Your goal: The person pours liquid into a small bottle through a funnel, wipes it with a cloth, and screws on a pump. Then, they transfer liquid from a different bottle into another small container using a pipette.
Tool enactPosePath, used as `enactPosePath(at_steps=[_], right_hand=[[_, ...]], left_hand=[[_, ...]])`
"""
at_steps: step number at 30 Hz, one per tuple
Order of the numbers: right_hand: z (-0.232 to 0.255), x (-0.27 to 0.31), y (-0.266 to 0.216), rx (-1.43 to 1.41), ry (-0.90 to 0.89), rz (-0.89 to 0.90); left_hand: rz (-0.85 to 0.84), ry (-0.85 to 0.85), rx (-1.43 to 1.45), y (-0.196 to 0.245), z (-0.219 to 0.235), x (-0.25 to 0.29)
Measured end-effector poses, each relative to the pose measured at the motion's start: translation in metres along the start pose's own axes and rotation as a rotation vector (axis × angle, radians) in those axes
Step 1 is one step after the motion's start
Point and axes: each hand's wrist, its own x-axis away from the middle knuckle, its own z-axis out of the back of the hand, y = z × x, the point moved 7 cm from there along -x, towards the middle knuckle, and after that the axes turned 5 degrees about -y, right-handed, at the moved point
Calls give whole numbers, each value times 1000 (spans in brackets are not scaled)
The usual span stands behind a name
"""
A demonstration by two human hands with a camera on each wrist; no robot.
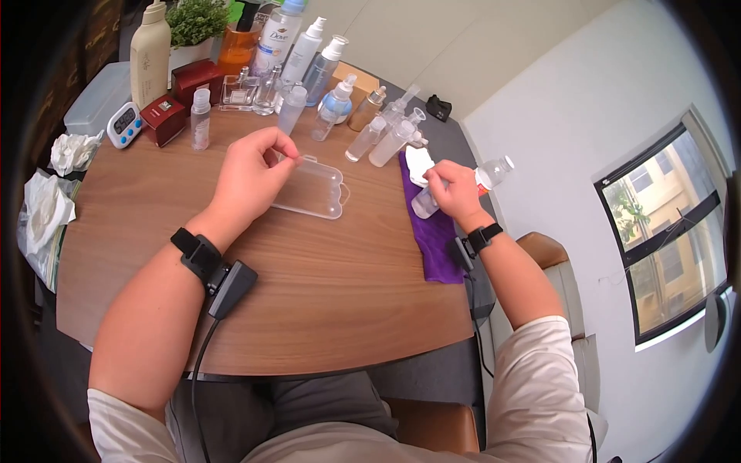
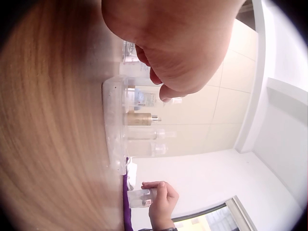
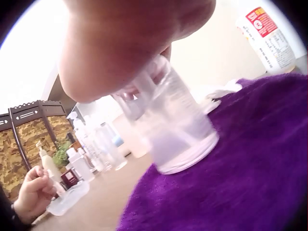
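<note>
My right hand (image 1: 457,191) grips a clear plastic bottle (image 3: 175,122) by its upper part. The bottle leans, its base low over the purple cloth (image 1: 444,251); the palm hides its top. My left hand (image 1: 255,174) is raised above the table beside a clear plastic case (image 1: 312,193), fingers curled and thumb close to the index finger. Nothing shows between those fingers in the head view, and the left wrist view has mostly the palm's edge. Flat on the wood, the case lies partly behind the left hand.
Frosted bottles (image 1: 292,112) and pump bottles (image 1: 318,73) crowd the table's back edge. A timer (image 1: 125,125) and a dark red box (image 1: 164,119) stand at the back left, near crumpled tissues (image 1: 75,153). Behind the right hand is a red-labelled bottle (image 3: 269,41).
</note>
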Motion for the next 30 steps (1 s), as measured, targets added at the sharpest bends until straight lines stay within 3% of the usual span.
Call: enactPosePath(at_steps=[5, 7, 12, 13, 16, 17, 20, 24, 26, 30], right_hand=[[8, 29, 18, -30, 44, -140], [17, 37, -16, 12, 153, 70], [11, 26, -57, 70, 64, 275], [9, 20, -53, 68, 66, 271], [-4, 1, -4, -35, 21, -98], [-7, 5, 6, -36, 21, -97], [1, 21, 41, -133, 140, -340], [18, 47, 4, -86, 220, -232], [25, 46, -21, 83, 177, -35], [59, 40, -23, 151, 146, -118]], left_hand=[[26, -4, -1, 0, 1, 1], [21, -3, 20, 0, 1, 2], [14, -20, 11, 2, 0, 2], [14, -25, 9, 2, 0, 2], [1, -15, -12, 1, 2, 2], [-7, -3, -10, 2, 2, 2], [-9, 4, 14, 2, 3, 2], [6, -15, 40, 4, 0, 4], [-19, -10, 44, 6, 1, 2], [-6, -8, 21, 6, 2, 2]])
